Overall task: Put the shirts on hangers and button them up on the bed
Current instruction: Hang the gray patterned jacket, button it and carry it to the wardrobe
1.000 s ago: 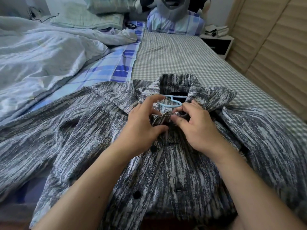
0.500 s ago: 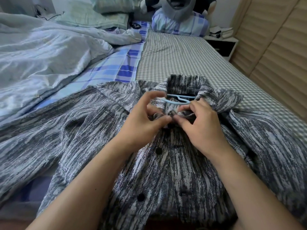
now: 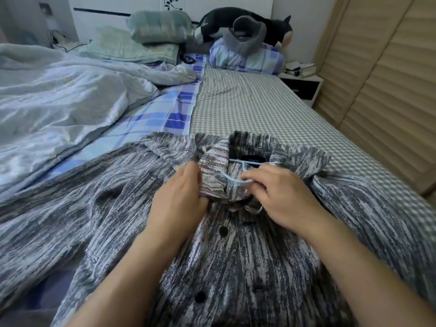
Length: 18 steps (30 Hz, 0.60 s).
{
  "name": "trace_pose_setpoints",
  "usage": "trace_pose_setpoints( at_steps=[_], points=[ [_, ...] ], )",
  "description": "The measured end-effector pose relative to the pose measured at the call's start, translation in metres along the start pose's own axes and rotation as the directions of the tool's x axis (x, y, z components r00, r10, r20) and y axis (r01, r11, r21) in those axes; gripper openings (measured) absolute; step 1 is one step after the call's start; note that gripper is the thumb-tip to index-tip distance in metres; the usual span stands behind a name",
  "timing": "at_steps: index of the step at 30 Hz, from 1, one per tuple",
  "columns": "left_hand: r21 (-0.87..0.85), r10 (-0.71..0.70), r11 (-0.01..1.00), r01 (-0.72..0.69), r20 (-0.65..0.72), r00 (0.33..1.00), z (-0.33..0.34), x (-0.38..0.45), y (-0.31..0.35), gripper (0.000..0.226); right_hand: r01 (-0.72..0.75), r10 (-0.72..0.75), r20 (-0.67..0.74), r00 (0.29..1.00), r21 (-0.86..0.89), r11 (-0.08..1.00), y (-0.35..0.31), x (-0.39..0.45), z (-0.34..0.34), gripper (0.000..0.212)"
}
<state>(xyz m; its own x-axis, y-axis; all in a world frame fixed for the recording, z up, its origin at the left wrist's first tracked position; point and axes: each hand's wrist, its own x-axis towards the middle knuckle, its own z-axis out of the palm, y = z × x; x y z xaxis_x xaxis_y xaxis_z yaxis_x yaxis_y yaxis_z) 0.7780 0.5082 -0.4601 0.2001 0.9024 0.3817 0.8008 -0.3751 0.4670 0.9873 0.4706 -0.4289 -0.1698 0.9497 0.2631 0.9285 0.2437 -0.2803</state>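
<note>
A grey and white streaked shirt lies spread front-up across the bed, its black buttons running down the closed placket. The hook of a light blue hanger pokes out of the collar opening. My left hand grips the left collar flap, which is folded up. On the other side, my right hand pinches the fabric at the collar's right, fingers resting over the hanger hook. The hanger's body is hidden inside the shirt.
A crumpled pale blue duvet fills the left of the bed. Grey checked sheet stretches behind the shirt. Pillows and a plush toy sit at the headboard. A nightstand and slatted wardrobe doors stand right.
Both hands shifted from the top button up to the collar. The left collar flap now stands folded up in my left hand. The view tilted up toward the headboard.
</note>
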Motion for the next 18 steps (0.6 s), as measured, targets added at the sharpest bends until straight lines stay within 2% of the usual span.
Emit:
trace_pose_setpoints(
  at_steps=[2, 3, 5, 6, 7, 8, 9, 11, 13, 15, 17, 18],
  points=[
    [0.012, 0.093, 0.996, -0.092, -0.147, 0.985, -0.002, 0.001, 0.003, 0.024, -0.020, 0.021, -0.023, 1.000, 0.033, 0.999, -0.004, 0.015, -0.017, 0.022],
    [-0.041, 0.137, 0.987, -0.154, -0.270, 0.953, -0.006, 0.002, 0.007, 0.022, -0.050, 0.057, -0.072, 0.996, 0.093, 0.994, -0.006, 0.023, -0.029, 0.023],
    [-0.119, 0.222, 0.940, -0.320, -0.498, 0.838, -0.011, 0.000, 0.013, 0.015, -0.104, 0.169, -0.218, 0.961, 0.281, 0.954, -0.007, 0.039, -0.062, 0.028],
    [-0.124, 0.257, 0.921, -0.370, -0.521, 0.814, -0.011, -0.001, 0.016, 0.011, -0.114, 0.226, -0.272, 0.935, 0.374, 0.920, -0.005, 0.049, -0.079, 0.031],
    [-0.127, 0.274, 0.916, -0.379, -0.492, 0.826, -0.011, -0.001, 0.016, 0.008, -0.118, 0.271, -0.302, 0.914, 0.442, 0.889, -0.003, 0.059, -0.097, 0.035],
    [-0.117, 0.280, 0.927, -0.357, -0.419, 0.864, -0.009, 0.000, 0.014, 0.005, -0.127, 0.306, -0.319, 0.897, 0.477, 0.870, -0.001, 0.069, -0.113, 0.038],
    [-0.099, 0.261, 0.947, -0.305, -0.314, 0.913, -0.005, 0.001, 0.010, 0.010, -0.129, 0.328, -0.333, 0.884, 0.501, 0.856, 0.002, 0.080, -0.126, 0.040],
    [-0.124, 0.215, 0.966, -0.228, -0.107, 0.971, 0.002, 0.002, 0.001, 0.045, -0.150, 0.391, -0.367, 0.844, 0.538, 0.829, 0.008, 0.102, -0.143, 0.041],
    [-0.171, 0.318, 0.935, -0.312, 0.007, 0.948, 0.002, 0.003, 0.001, 0.080, -0.174, 0.469, -0.380, 0.798, 0.600, 0.781, 0.016, 0.130, -0.147, 0.036],
    [-0.150, 0.397, 0.912, -0.383, 0.083, 0.914, 0.005, 0.007, 0.004, 0.089, -0.233, 0.500, -0.287, 0.817, 0.630, 0.741, 0.024, 0.154, -0.141, 0.016],
    [-0.085, 0.329, 0.944, -0.319, 0.179, 0.927, 0.013, 0.009, -0.002, 0.085, -0.371, 0.495, -0.044, 0.868, 0.605, 0.705, 0.033, 0.166, -0.124, 0.069],
    [-0.037, 0.267, 0.963, -0.266, 0.238, 0.934, 0.018, 0.010, -0.007, 0.083, -0.432, 0.479, 0.040, 0.877, 0.502, 0.749, 0.038, 0.164, -0.112, 0.084]
  ],
)
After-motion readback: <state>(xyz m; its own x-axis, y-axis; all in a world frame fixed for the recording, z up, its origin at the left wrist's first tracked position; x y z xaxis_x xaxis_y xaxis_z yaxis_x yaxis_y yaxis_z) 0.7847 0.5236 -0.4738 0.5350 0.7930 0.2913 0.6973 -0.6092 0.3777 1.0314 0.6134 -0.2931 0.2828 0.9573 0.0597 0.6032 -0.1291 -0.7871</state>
